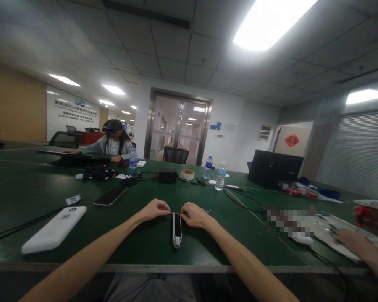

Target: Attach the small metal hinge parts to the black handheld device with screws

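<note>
A slim white device with a dark strip along its top [177, 228] lies on the green table in front of me, its narrow end towards me. My left hand [156, 209] is by its far left corner, thumb and finger pinched together at a tiny dark thing too small to name. On the other side, my right hand [193, 214] is closed, its curled fingertips against or just beside the device's far right edge. What the right fingers hold, if anything, is hidden. Some small shiny bits [207, 211] show just beyond the right hand.
Left lie a white rectangular block [55, 230] and a phone [110, 196]. Farther back stand a black box [168, 175], a small open box [187, 174], bottles [220, 177] and cables. A monitor [275, 167] is back right. Another person's hands [353, 241] work at right; someone sits opposite [118, 142].
</note>
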Available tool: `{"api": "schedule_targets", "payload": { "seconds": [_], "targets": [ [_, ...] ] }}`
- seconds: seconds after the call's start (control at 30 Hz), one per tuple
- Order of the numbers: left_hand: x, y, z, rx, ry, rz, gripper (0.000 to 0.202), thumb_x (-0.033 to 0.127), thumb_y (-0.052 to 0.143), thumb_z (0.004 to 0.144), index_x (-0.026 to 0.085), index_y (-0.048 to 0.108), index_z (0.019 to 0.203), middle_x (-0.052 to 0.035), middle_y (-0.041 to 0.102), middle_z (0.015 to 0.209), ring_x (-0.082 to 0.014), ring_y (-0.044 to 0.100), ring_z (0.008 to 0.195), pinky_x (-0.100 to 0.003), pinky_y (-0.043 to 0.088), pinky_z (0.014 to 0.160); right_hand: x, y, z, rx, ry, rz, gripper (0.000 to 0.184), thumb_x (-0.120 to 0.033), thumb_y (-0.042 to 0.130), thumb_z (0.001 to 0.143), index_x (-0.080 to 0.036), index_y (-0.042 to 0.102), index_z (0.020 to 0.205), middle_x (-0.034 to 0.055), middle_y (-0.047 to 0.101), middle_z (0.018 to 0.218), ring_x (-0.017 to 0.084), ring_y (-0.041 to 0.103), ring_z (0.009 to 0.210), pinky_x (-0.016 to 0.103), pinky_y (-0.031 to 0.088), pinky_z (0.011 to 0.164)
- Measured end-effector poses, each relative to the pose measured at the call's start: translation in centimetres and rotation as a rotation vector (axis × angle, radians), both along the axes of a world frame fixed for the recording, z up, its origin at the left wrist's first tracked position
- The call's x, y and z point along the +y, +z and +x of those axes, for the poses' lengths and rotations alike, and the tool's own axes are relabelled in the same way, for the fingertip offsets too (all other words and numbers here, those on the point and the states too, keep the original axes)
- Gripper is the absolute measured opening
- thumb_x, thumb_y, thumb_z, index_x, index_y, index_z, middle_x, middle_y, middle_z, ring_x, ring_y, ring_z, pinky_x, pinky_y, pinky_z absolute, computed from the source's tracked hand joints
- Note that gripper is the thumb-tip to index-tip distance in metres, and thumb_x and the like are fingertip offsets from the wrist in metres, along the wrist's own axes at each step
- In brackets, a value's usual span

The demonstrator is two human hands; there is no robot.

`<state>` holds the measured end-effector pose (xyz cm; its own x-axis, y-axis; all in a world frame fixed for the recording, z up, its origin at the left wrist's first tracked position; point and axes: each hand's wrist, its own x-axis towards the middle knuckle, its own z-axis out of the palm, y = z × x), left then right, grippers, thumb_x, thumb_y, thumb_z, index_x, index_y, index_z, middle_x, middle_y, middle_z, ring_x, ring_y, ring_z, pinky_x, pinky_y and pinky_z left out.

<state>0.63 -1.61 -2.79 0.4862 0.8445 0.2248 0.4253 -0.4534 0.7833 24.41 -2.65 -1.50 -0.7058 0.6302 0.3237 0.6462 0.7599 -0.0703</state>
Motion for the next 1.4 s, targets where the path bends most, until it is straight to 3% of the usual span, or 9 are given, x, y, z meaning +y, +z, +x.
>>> {"api": "schedule_targets", "payload": {
  "seconds": [0.27, 0.47, 0.6, 0.73, 0.97, 1.07, 1.2, 1.4],
  "targets": [
    [-1.9, 1.4, 1.1, 0.164, 0.053, 0.085, 0.031, 0.041, 0.064, 0.069, 0.013, 0.067, 0.084, -0.0023, 0.065, 0.077, -0.0154, 0.057, 0.071, -0.024, 0.043, 0.065, 0.4, 0.4, 0.1, 0.06, 0.032, -0.028, 0.019, -0.028, 0.052, 0.086, -0.015, 0.065, 0.083, 0.0054, 0.063, 0.081, 0.016, 0.052, 0.078, 0.026, 0.039, 0.072],
    [-1.6, 1.2, 1.3, 0.177, 0.03, 0.084, 0.04, 0.05, 0.063, 0.071, 0.014, 0.066, 0.087, -0.0025, 0.063, 0.079, -0.0143, 0.054, 0.069, -0.023, 0.041, 0.059, 3.0, 0.7, 2.7, 0.11, -0.184, 0.062, 0.022, -0.021, 0.045, 0.089, -0.016, 0.065, 0.096, 0.0081, 0.061, 0.094, 0.018, 0.052, 0.092, 0.028, 0.038, 0.081],
    [-1.4, 1.3, 0.9, 0.222, 0.007, 0.118, 0.041, 0.053, 0.062, 0.072, 0.015, 0.066, 0.088, -0.0013, 0.062, 0.078, -0.0134, 0.053, 0.068, -0.022, 0.04, 0.059, 4.1, -0.3, 3.7, 0.014, -0.217, 0.029, 0.024, -0.023, 0.051, 0.086, -0.022, 0.065, 0.106, 0.0083, 0.058, 0.104, 0.02, 0.05, 0.099, 0.03, 0.038, 0.083],
    [-1.1, 1.4, 0.5, 0.295, -0.014, 0.162, 0.042, 0.052, 0.062, 0.072, 0.016, 0.064, 0.093, -0.0009, 0.061, 0.081, -0.0125, 0.052, 0.067, -0.022, 0.04, 0.058, 4.4, -0.6, 3.2, -0.071, -0.23, -0.01, 0.022, -0.023, 0.051, 0.086, -0.024, 0.068, 0.1, 0.007, 0.062, 0.1, 0.02, 0.053, 0.096, 0.03, 0.038, 0.082],
    [-1.1, 1.8, 0.3, 0.369, 0.026, 0.289, 0.035, 0.047, 0.051, 0.081, 0.017, 0.063, 0.096, -0.0025, 0.061, 0.084, -0.0135, 0.051, 0.068, -0.023, 0.038, 0.059, 4.8, -0.3, 2.7, -0.072, -0.298, -0.021, 0.019, -0.016, 0.048, 0.086, -0.015, 0.067, 0.084, 0.01, 0.065, 0.087, 0.019, 0.056, 0.088, 0.027, 0.039, 0.078],
    [-1.0, 1.9, 0.4, 0.345, 0.098, 0.391, 0.031, 0.04, 0.047, 0.085, 0.017, 0.062, 0.099, -0.0024, 0.06, 0.081, -0.0138, 0.049, 0.066, -0.024, 0.037, 0.061, 4.2, -0.1, 2.3, 0.057, -0.244, 0.016, 0.018, -0.017, 0.045, 0.089, -0.014, 0.064, 0.089, 0.0101, 0.064, 0.09, 0.019, 0.054, 0.09, 0.028, 0.039, 0.079],
    [-1.1, 1.7, 0.9, 0.29, 0.092, 0.471, 0.027, 0.036, 0.047, 0.086, 0.018, 0.06, 0.101, -0.0022, 0.059, 0.083, -0.0131, 0.048, 0.065, -0.024, 0.038, 0.063, 2.2, 0.4, 0.4, 0.3, -0.04, 0.033, 0.015, -0.019, 0.047, 0.09, -0.018, 0.062, 0.093, 0.0062, 0.063, 0.093, 0.017, 0.053, 0.09, 0.028, 0.041, 0.081],
    [-2.1, 1.8, 2.1, 0.174, 0.062, 0.437, 0.022, 0.036, 0.05, 0.086, 0.017, 0.061, 0.089, -0.0015, 0.061, 0.082, -0.0136, 0.052, 0.07, -0.024, 0.04, 0.066, -0.3, 0.5, -1.9, 0.445, 0.08, 0.022, 0.015, -0.023, 0.048, 0.091, -0.019, 0.062, 0.093, 0.0048, 0.063, 0.09, 0.016, 0.054, 0.087, 0.029, 0.043, 0.079]
  ]
}}
